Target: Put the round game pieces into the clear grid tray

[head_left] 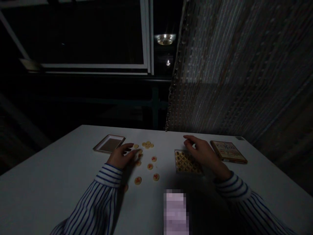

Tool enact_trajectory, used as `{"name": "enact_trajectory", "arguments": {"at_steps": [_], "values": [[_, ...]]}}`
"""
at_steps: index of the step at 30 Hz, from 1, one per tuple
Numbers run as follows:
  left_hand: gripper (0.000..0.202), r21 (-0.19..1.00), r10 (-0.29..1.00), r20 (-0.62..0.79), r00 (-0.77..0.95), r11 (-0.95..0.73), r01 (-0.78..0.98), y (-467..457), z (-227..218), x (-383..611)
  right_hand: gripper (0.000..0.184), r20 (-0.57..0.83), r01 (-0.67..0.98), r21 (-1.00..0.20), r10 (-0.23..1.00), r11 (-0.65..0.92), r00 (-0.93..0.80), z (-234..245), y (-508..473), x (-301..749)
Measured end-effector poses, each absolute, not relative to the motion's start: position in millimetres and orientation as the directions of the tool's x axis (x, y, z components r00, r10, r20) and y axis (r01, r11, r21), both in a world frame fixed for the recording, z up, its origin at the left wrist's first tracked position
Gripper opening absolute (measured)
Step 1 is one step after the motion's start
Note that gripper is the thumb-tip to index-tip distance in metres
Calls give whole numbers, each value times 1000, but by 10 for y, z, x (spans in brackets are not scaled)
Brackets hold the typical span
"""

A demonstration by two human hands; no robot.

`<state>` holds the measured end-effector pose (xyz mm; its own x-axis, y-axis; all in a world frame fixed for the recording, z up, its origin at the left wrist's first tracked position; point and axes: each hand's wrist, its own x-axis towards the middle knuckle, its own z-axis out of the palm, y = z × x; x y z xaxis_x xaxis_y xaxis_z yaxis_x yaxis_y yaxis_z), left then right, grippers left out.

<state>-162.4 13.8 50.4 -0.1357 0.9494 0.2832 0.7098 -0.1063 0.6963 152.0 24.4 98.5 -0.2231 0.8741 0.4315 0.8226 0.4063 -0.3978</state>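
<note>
Several round tan game pieces (149, 166) with red marks lie scattered on a white table (49, 182). My left hand (121, 156) rests among them, its fingers curled down on a piece at its fingertips. My right hand (202, 153) hovers over the far edge of a clear tray (186, 162) that is filled with more pieces in rows, its fingers bent and apart with nothing in them. Both arms wear blue-striped white sleeves.
A shallow box lid or tray (109, 144) lies to the left of my left hand. A printed game box (228, 151) lies at the right. A beaded curtain (239, 71) hangs behind the table, and a dark window (80, 36) is at the back left.
</note>
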Motion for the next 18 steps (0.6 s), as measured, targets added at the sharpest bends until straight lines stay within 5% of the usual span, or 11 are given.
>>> {"name": "enact_trajectory", "arguments": {"at_steps": [5,18], "values": [[46,704,932,283,-227,-41,709,190,285,-1771,34,419,790,-338,834,511,-360,967,280,1214],[39,473,964,260,-58,-75,878,270,73,-1702,31,297,719,-153,725,678,-621,825,390,187]]}}
